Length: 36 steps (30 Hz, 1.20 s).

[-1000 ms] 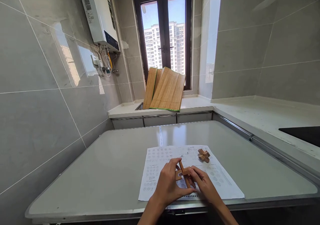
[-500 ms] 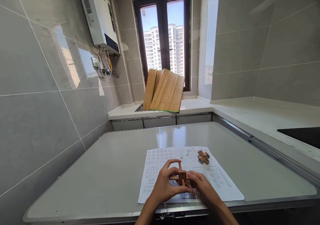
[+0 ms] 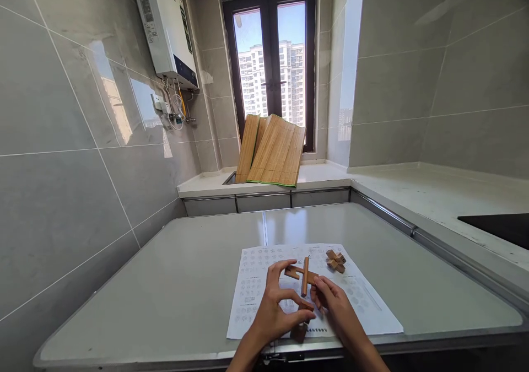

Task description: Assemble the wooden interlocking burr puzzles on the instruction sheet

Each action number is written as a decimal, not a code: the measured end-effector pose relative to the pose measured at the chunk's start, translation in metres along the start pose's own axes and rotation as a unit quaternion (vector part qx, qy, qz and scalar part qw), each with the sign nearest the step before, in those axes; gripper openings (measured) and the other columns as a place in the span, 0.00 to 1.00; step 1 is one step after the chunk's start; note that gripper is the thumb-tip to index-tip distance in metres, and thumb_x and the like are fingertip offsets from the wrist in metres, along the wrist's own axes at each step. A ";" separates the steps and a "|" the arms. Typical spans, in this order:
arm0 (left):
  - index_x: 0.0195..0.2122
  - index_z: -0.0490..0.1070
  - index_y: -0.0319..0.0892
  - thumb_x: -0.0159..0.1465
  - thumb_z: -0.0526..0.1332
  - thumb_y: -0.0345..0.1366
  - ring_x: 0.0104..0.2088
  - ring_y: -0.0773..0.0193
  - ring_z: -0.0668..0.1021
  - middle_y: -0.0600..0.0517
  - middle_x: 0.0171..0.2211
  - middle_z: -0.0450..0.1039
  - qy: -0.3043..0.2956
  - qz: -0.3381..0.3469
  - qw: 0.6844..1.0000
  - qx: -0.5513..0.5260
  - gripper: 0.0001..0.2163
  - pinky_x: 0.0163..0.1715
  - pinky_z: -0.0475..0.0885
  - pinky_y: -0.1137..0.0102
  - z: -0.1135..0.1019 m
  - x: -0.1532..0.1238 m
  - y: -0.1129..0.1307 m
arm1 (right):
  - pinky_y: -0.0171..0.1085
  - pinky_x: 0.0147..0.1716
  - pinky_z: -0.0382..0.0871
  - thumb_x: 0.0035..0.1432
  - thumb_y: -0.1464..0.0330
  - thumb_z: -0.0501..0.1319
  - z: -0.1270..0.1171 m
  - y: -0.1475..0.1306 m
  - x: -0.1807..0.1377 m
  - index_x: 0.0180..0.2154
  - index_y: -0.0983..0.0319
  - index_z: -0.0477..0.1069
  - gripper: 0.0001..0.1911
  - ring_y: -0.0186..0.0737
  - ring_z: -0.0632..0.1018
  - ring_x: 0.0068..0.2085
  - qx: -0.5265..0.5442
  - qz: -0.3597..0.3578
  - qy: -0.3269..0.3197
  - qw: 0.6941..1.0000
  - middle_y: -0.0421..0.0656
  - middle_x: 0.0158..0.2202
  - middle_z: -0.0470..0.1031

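Observation:
My right hand (image 3: 334,305) pinches the end of a flat slotted wooden puzzle piece (image 3: 312,278). A round wooden rod (image 3: 305,284) crosses this piece through its slot. My left hand (image 3: 275,308) is curled to the left, its index fingertip near the slotted piece's far end. Its thumb and another finger close on a small wooden piece (image 3: 305,306). Under that hand shows a dark wooden block (image 3: 298,333), near the paper's front edge; whether it rests there or hangs is unclear. An assembled wooden burr puzzle (image 3: 335,261) sits at the paper's upper right.
The printed paper sheet (image 3: 372,311) lies on a pale folding table (image 3: 165,295) with a centre seam. Behind stands a white counter (image 3: 322,172) with folded bamboo mats (image 3: 275,151) against the window. A water heater (image 3: 165,30) hangs on the left wall.
The wooden puzzle has come apart: the slotted piece and rod now sit higher, apart from the block, which is lower under my left hand. My left hand's fingers have spread wider.

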State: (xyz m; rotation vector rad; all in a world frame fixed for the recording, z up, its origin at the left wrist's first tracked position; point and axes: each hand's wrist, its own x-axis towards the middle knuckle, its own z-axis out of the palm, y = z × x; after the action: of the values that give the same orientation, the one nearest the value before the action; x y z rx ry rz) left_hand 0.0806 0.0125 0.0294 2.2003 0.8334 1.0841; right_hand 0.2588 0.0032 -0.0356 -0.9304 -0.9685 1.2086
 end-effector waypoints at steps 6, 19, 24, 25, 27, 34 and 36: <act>0.34 0.80 0.46 0.64 0.64 0.45 0.47 0.53 0.78 0.47 0.43 0.79 0.116 -0.082 0.990 -0.005 0.10 0.51 0.71 0.59 -0.025 0.002 -0.024 | 0.34 0.25 0.59 0.61 0.47 0.59 -0.006 0.004 -0.001 0.29 0.60 0.69 0.23 0.35 0.64 0.25 -0.016 -0.010 0.056 0.998 0.36 0.24 0.66; 0.40 0.76 0.43 0.68 0.51 0.48 0.34 0.55 0.80 0.48 0.32 0.80 0.136 -0.216 0.957 0.139 0.18 0.36 0.70 0.66 -0.065 0.033 -0.130 | 0.34 0.23 0.55 0.63 0.47 0.57 -0.002 0.012 -0.003 0.28 0.59 0.67 0.23 0.34 0.61 0.23 -0.087 0.011 0.025 0.996 0.35 0.22 0.63; 0.47 0.76 0.43 0.68 0.52 0.45 0.46 0.53 0.78 0.45 0.46 0.77 0.104 -0.185 0.961 0.177 0.17 0.47 0.70 0.63 -0.062 0.036 -0.152 | 0.34 0.24 0.57 0.63 0.46 0.56 -0.002 0.007 -0.006 0.26 0.59 0.67 0.24 0.34 0.62 0.23 -0.123 0.002 0.020 0.992 0.35 0.21 0.62; 0.47 0.76 0.43 0.69 0.52 0.45 0.46 0.53 0.78 0.44 0.46 0.77 0.098 -0.179 0.962 0.183 0.17 0.47 0.70 0.62 -0.061 0.036 -0.154 | 0.34 0.24 0.57 0.63 0.46 0.55 -0.002 0.006 -0.006 0.26 0.59 0.67 0.25 0.35 0.62 0.23 -0.129 0.002 0.019 0.992 0.35 0.21 0.62; 0.47 0.77 0.42 0.69 0.52 0.44 0.45 0.53 0.77 0.44 0.45 0.76 0.091 -0.170 0.962 0.195 0.17 0.47 0.70 0.61 -0.060 0.036 -0.157 | 0.34 0.25 0.58 0.63 0.46 0.55 -0.001 0.005 -0.006 0.27 0.58 0.67 0.25 0.35 0.62 0.23 -0.135 0.002 0.018 0.991 0.35 0.22 0.63; 0.46 0.77 0.42 0.67 0.56 0.44 0.48 0.49 0.72 0.44 0.43 0.73 0.092 -0.145 0.966 0.196 0.15 0.54 0.64 0.55 -0.068 0.039 -0.145 | 0.34 0.25 0.59 0.62 0.45 0.55 0.001 0.008 -0.005 0.27 0.58 0.66 0.25 0.35 0.64 0.23 -0.145 -0.019 0.017 0.989 0.36 0.23 0.66; 0.47 0.76 0.42 0.67 0.56 0.44 0.50 0.48 0.71 0.44 0.45 0.72 0.092 -0.145 0.970 0.174 0.16 0.55 0.62 0.53 -0.068 0.040 -0.134 | 0.34 0.24 0.58 0.61 0.45 0.57 0.001 0.009 -0.004 0.26 0.59 0.67 0.25 0.35 0.64 0.23 -0.142 -0.023 0.022 0.989 0.36 0.22 0.67</act>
State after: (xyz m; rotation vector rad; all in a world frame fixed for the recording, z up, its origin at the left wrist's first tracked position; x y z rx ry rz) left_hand 0.0054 0.1430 -0.0078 2.1752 1.4760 1.0687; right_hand 0.2547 0.0001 -0.0444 -1.1478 -1.1401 1.0234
